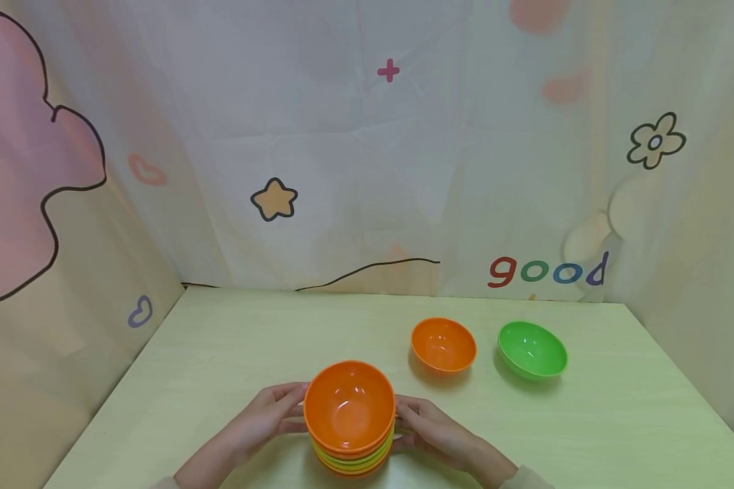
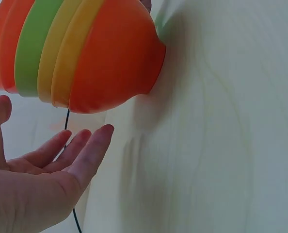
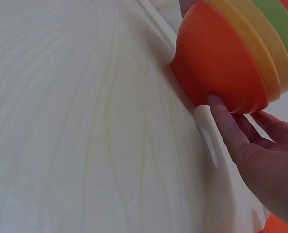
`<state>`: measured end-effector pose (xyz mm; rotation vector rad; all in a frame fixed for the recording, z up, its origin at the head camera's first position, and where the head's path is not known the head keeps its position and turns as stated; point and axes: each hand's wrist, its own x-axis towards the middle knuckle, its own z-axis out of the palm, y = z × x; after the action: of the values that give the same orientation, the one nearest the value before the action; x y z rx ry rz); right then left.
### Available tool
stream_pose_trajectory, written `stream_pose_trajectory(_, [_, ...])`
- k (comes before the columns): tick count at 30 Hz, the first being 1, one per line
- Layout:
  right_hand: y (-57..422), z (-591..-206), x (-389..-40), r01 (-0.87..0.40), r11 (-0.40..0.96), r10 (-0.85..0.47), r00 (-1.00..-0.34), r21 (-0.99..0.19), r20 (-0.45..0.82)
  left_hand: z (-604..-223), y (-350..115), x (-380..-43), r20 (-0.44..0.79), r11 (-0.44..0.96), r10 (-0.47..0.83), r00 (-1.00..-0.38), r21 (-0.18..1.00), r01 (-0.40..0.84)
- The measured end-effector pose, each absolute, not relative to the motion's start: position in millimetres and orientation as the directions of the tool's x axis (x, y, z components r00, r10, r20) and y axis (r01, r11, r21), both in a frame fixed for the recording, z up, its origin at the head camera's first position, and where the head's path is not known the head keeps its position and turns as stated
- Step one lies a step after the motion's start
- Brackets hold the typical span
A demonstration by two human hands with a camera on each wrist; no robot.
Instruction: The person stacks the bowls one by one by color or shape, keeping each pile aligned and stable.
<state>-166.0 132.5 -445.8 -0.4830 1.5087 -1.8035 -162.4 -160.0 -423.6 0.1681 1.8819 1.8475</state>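
Note:
A stack of nested bowls (image 1: 350,414) stands upright near the table's front, orange at top and bottom with green and yellow ones between. My left hand (image 1: 275,413) is at the stack's left side. In the left wrist view, the fingers of that left hand (image 2: 47,174) are spread, with a gap between them and the bowls (image 2: 115,58). On the other side, my right hand (image 1: 431,429) touches the stack. The right wrist view has fairly straight fingers (image 3: 229,124) against the bottom orange bowl (image 3: 221,58); the right thumb is hidden there.
Behind the stack, to the right, a single orange bowl (image 1: 443,346) sits on the pale table (image 1: 251,333). Beside it is a green bowl (image 1: 532,351). A printed curtain (image 1: 342,136) hangs along the table's back and sides.

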Motion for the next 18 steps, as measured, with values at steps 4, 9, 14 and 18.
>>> stream_pose_trajectory(4, [132.5, -445.4, -165.9, 0.285, -0.054, -0.730, -0.666, -0.957, -0.157, -424.3, -159.8, -160.4, -0.268, 0.055, 0.444, -0.855, 0.961, -0.272])
stream_pose_trajectory(9, [132.6, -445.7, -166.1, 0.285, -0.061, -0.733, -0.663, -0.957, -0.151, -426.3, -158.8, -158.2, -0.278, 0.024, 0.479, -0.832, 0.952, -0.305])
stream_pose_trajectory(14, [132.7, -446.0, -165.9, 0.289, -0.059, -0.732, -0.663, -0.955, -0.156, -428.8, -157.8, -155.7, -0.270, -0.027, 0.524, -0.808, 0.943, -0.332])
stream_pose_trajectory(18, [133.0, -446.3, -166.3, 0.290, -0.057, -0.733, -0.662, -0.955, -0.157, -430.3, -157.7, -153.8, -0.261, -0.056, 0.552, -0.792, 0.936, -0.347])
